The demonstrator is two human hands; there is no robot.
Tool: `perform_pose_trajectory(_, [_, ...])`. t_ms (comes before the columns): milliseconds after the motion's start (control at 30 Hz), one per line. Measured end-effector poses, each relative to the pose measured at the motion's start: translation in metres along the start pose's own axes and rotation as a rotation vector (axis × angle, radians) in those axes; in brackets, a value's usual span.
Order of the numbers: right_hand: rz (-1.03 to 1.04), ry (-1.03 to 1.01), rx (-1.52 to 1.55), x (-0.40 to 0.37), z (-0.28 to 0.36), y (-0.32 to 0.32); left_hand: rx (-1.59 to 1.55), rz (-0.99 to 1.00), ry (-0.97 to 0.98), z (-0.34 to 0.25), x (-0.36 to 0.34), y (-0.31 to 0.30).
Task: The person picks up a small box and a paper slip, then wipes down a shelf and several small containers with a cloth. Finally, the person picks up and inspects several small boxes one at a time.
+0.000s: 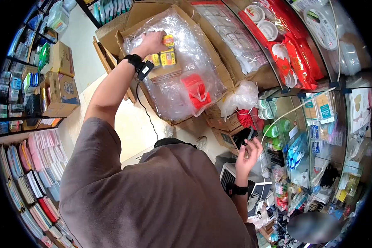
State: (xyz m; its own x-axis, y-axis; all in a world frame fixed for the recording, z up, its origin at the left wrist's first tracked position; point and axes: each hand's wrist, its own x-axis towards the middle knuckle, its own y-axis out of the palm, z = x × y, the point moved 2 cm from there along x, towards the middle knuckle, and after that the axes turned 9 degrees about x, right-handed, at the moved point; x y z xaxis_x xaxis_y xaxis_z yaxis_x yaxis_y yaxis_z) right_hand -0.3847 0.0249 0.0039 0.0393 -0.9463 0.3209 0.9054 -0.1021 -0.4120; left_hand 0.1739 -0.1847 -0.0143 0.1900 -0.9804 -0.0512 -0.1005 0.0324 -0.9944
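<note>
My left hand (pixel 154 42) reaches into an open cardboard carton lined with clear plastic. Its fingers are closed at a small yellow box (pixel 168 40) with red print; part of the grip is hidden. Just below, more small yellow boxes (pixel 168 58) sit side by side on a brown cardboard piece (pixel 165 76). A bundle of red items (pixel 196 89) in a clear bag lies in the same carton (pixel 219 68). My right hand (pixel 248 156) is raised on the right side, holding nothing, with its fingers apart.
Glass shelves (pixel 295 144) of packaged goods line the right, with red bags (pixel 299 58) above. Cardboard boxes (pixel 60 93) and stacked notebooks (pixel 41 165) fill the left. A laptop (pixel 229 177) is near my right wrist. A black cable (pixel 146 111) hangs from my left wrist.
</note>
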Motion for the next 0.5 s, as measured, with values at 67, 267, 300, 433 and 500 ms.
perform_pose_trajectory(67, [-0.028,0.034,-0.005,-0.007,-0.004,-0.003,0.003,0.06,0.006,0.0,0.004,-0.003])
perform_pose_trajectory(267, [-0.099,0.088,-0.035,-0.017,0.001,-0.003,0.025,0.122,0.055,0.007,0.015,0.005])
perform_pose_trajectory(300, [-0.097,0.076,-0.097,-0.019,0.0,-0.004,0.009,0.11,0.066,0.008,0.016,0.008])
perform_pose_trajectory(433, [-0.112,0.013,-0.163,-0.023,-0.016,-0.011,-0.13,0.142,0.181,0.012,0.016,0.01])
perform_pose_trajectory(500, [-0.126,0.03,-0.213,-0.018,-0.01,-0.013,-0.136,0.008,0.293,0.033,0.035,0.043])
